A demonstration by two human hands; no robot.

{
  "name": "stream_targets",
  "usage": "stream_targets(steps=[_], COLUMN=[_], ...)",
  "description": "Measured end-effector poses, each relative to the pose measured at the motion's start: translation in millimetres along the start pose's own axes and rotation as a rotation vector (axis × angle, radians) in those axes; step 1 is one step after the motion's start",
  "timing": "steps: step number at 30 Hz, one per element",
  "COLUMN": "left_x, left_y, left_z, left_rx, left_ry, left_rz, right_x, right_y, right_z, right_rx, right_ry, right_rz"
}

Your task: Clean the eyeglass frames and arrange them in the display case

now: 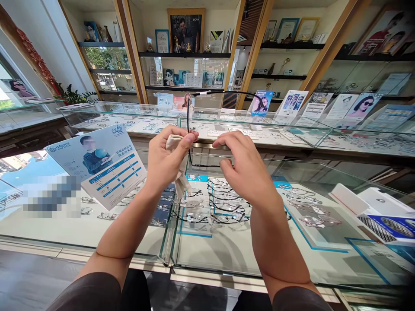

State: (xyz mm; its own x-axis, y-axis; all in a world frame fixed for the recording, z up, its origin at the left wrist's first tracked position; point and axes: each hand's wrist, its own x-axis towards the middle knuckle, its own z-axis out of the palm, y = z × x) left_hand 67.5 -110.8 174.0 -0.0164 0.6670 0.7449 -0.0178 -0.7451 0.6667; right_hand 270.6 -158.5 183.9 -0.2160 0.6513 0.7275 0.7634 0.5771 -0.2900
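A pair of black-framed eyeglasses (188, 113) is held up on its side above the glass counter, both temples unfolded toward the right. My left hand (166, 156) pinches it at the middle of the frame between thumb and fingers. A cream cloth (182, 185) is bunched in the same hand and hangs below it. My right hand (248, 166) is beside the lower temple, fingers apart from the thumb. The temple's end passes at the thumb; whether they touch I cannot tell. The upper temple reaches over the right hand, apart from it.
Below my hands, a glass display case (194, 255) holds rows of eyeglasses (227, 207). A printed sign (106, 166) stands at left; a white open box (372, 207) at right. Another glass counter (207, 140) runs across behind, with advertising cards (290, 103) and shelves beyond.
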Motion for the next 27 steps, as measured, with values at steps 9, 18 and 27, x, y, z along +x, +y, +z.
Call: stream_targets(steps=[9, 18, 27], left_x=[-1, -3, -2], left_y=[-1, -1, -1], left_z=[3, 4, -1], left_rx=[0.090, 0.088, -0.012], left_ry=[-0.076, -0.167, -0.198], left_rz=[0.053, 0.007, -0.091], right_x=[2, 5, 4], right_y=[-7, -15, -18], right_z=[1, 6, 10], right_rx=[0.221, 0.268, 0.331], right_ry=[0.005, 0.027, 0.040], right_rz=[0.049, -0.004, 0.026])
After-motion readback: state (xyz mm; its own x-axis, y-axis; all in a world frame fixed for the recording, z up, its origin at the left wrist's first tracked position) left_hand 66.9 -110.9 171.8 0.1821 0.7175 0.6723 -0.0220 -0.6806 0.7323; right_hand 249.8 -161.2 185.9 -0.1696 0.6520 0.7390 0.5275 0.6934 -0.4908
